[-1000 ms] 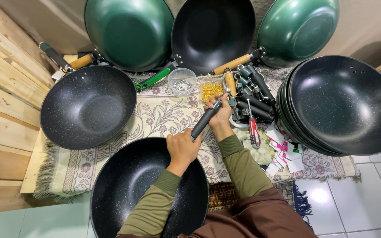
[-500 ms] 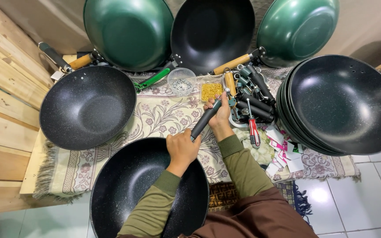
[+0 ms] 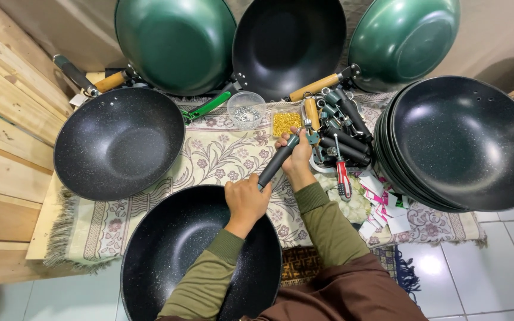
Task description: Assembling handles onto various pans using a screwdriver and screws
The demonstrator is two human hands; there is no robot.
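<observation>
A black speckled wok (image 3: 174, 249) rests on my lap and the mat's front edge. Its dark handle (image 3: 273, 166) points up and to the right. My left hand (image 3: 246, 199) grips the wok's rim where the handle joins it. My right hand (image 3: 297, 156) is closed around the far end of that handle, close to the heap of loose handles.
Another black speckled wok (image 3: 117, 142) lies at left on a patterned mat (image 3: 209, 157). A stack of black woks (image 3: 465, 142) stands at right. Two green woks (image 3: 174, 41) (image 3: 403, 38) and a black one (image 3: 290, 41) lean behind. Loose handles (image 3: 343, 128), a red screwdriver (image 3: 342, 177), a screw cup (image 3: 245, 110) and a yellow-bit tray (image 3: 285, 122) sit mid-mat.
</observation>
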